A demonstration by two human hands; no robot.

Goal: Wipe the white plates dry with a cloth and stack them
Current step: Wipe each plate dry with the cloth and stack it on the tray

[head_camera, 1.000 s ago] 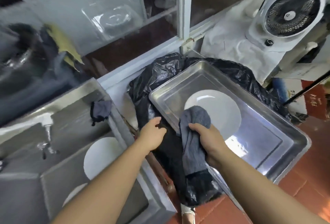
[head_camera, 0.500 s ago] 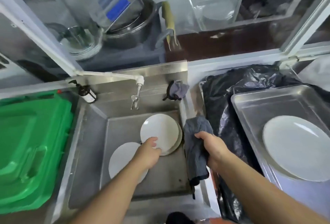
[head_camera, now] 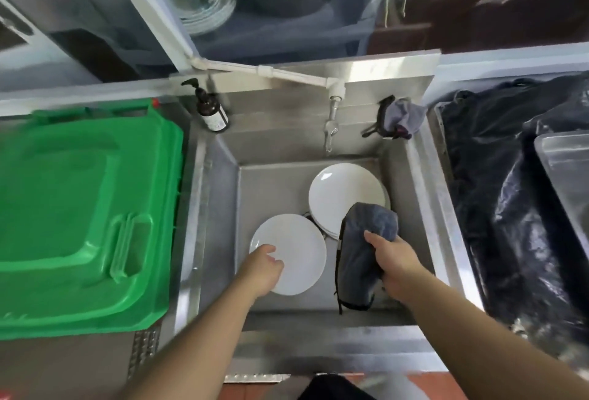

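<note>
While reaching down into the steel sink (head_camera: 411,176), gripping the near-left rim of a single white plate (head_camera: 294,250) with the left hand (head_camera: 263,267), thumb curled over the top face. Lying face up and roughly flat on the sink floor, that plate, round and so with no long axis to speak of. Sitting just behind and to its right, a stack of white plates (head_camera: 342,199), also face up, with at least two rims showing at the stack's near edge; exact count not clear. Clutching a grey cloth (head_camera: 363,256) in the right hand (head_camera: 393,256), fingers wrapped round its bunched middle. Hanging lengthwise toward the near wall of the sink, the cloth's long axis running from far to near, its upper end overlapping the near-right edge of the stack. Counting elsewhere: one green bin lid (head_camera: 79,215) left of the sink, one pump bottle (head_camera: 210,111) at the back-left corner, one tap (head_camera: 331,125) at the back, one second cloth (head_camera: 403,116) on the back-right rim, one metal tray (head_camera: 564,173) on black plastic (head_camera: 497,195) at the right edge.
</note>
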